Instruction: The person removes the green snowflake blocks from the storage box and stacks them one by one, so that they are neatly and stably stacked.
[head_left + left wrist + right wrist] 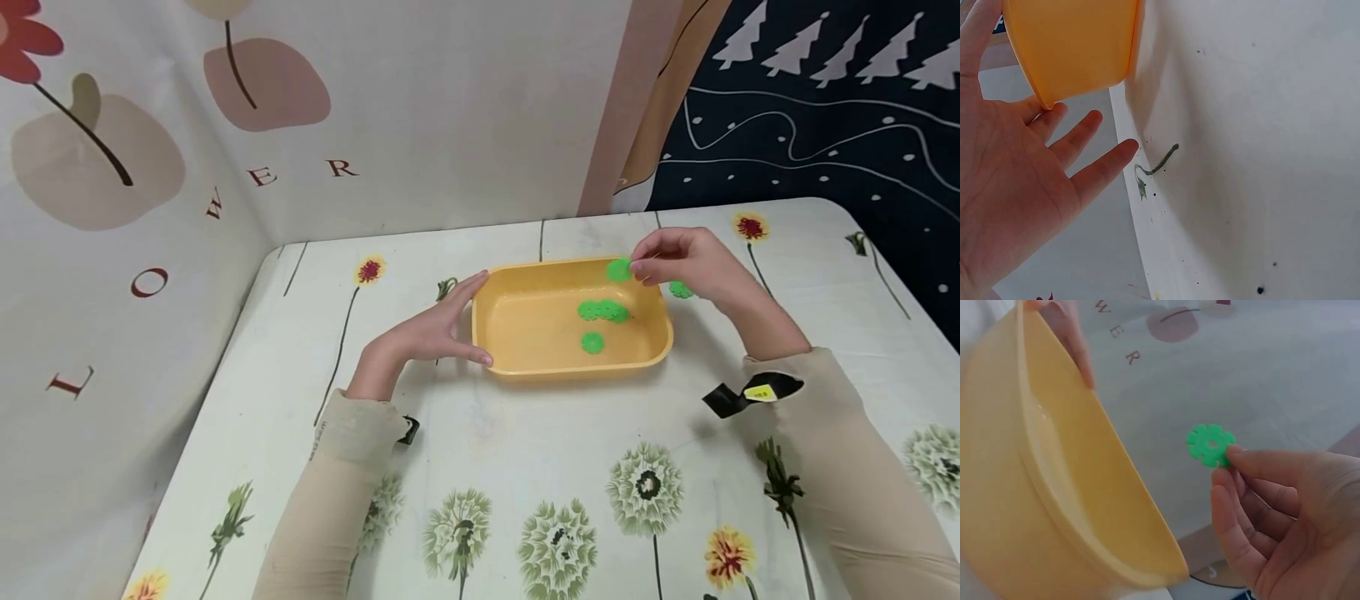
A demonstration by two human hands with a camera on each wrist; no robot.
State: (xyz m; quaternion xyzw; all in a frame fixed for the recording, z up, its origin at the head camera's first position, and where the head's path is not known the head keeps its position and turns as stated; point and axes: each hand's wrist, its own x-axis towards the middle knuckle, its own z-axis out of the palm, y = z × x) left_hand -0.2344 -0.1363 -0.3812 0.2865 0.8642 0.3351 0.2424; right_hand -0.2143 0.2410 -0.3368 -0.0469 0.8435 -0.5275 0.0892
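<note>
Two hands are at a shallow, rounded-corner yellow-orange plastic tray [528, 337]: a left hand [427, 329] at one short end, and a right hand [686, 262] above the opposite end. The left hand is spread wide, its thumb touching the near corner of the rim and its fingertips reaching the far corner; in its wrist view the other fingers fan apart beneath the tray's edge. The right hand pinches a flat, bright green, notched plastic disc [618, 269] between thumb and forefinger, its remaining fingers curled in towards the palm. That disc (its central hole and slotted edge show clearly from the right wrist) hangs just left of the right fingertips, near the tray's far right corner and apart from the other pieces.

Below and to the left of the right hand, a short row of overlapping green discs [603, 310] lies on the tray floor, with a single green disc [592, 342] nearer the person. Outside the tray, close under the right hand, a partly hidden green disc [681, 289] rests on the white, flower-printed tablecloth [525, 442]. Beyond both hands hangs a pale printed cloth [465, 125]; farther off to the right hand's right, a dark cloth with white trees [810, 129].
</note>
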